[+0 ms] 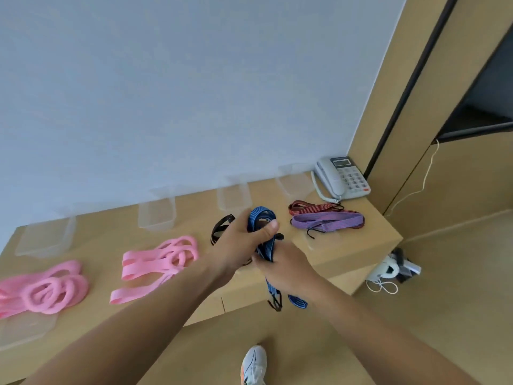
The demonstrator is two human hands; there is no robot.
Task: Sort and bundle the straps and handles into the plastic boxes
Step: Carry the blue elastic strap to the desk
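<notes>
A blue striped strap (pixel 261 218) is folded into loops above the wooden counter (pixel 111 232). My left hand (pixel 241 243) grips its upper loops with the thumb on top, and my right hand (pixel 286 269) holds it just below; its tail and black hook (pixel 276 301) hang down past the counter's front edge. A black strap (pixel 220 227) lies behind my left hand. A purple strap (pixel 327 219) and a red strap (pixel 311 207) lie to the right. Two piles of pink straps (pixel 161 258) (pixel 47 290) lie at the left. Clear plastic boxes (pixel 156 212) (pixel 234 195) (pixel 291 180) (pixel 47 237) stand along the wall.
A grey desk telephone (pixel 342 177) sits in the back right corner of the counter. Another clear box or lid (pixel 25 329) lies at the near left edge. On the floor to the right lies a white adapter with cable (pixel 388 270). A shoe (pixel 254 365) shows below.
</notes>
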